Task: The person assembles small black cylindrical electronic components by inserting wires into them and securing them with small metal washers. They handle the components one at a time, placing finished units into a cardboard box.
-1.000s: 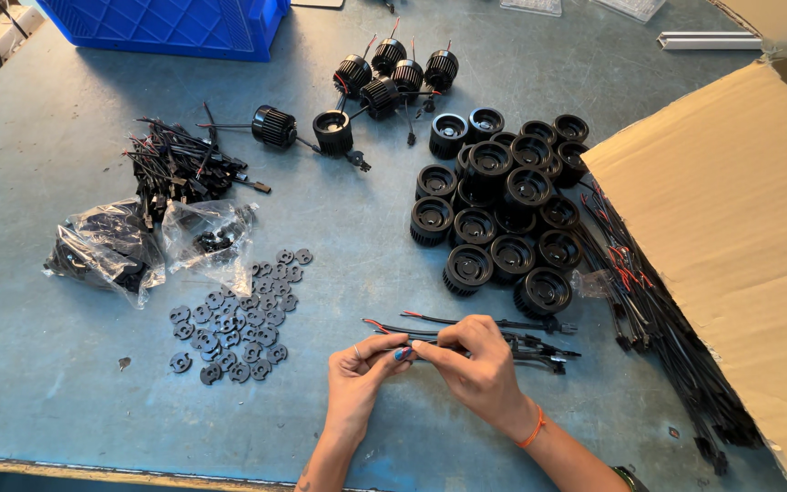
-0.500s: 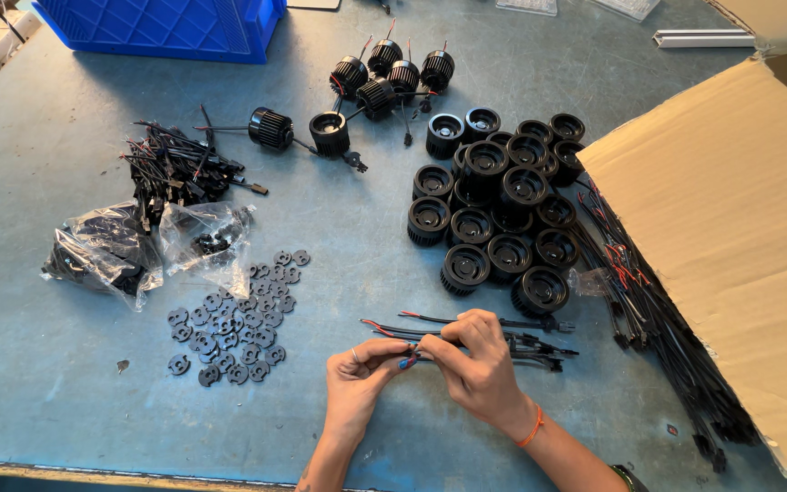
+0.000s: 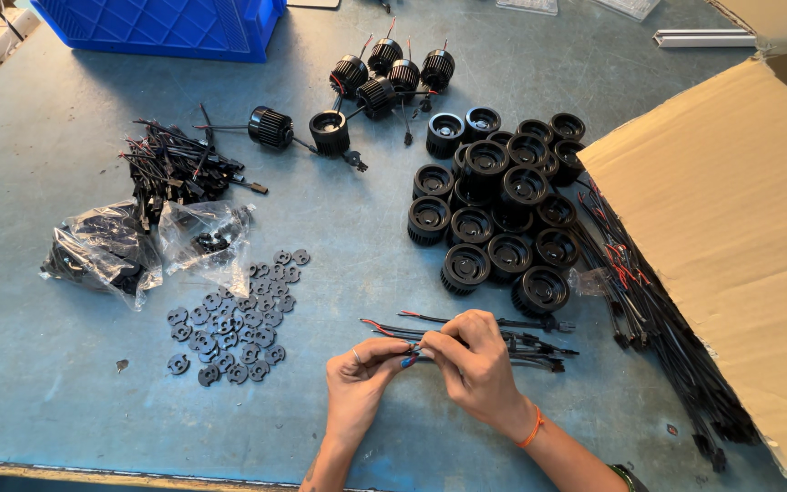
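Both hands meet just below the cluster of black round housings (image 3: 494, 214): left hand (image 3: 362, 369) and right hand (image 3: 475, 360) each pinch shut on one thin black wire lead (image 3: 412, 351), lying left-right between them (its tip is hidden under the fingers). More leads (image 3: 530, 342) lie just right.

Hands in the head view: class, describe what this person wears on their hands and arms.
The left hand wears a thin ring on one finger, and its nails are painted blue. The right hand has an orange band round its wrist. Both forearms are bare, with no sleeves and no gloves.
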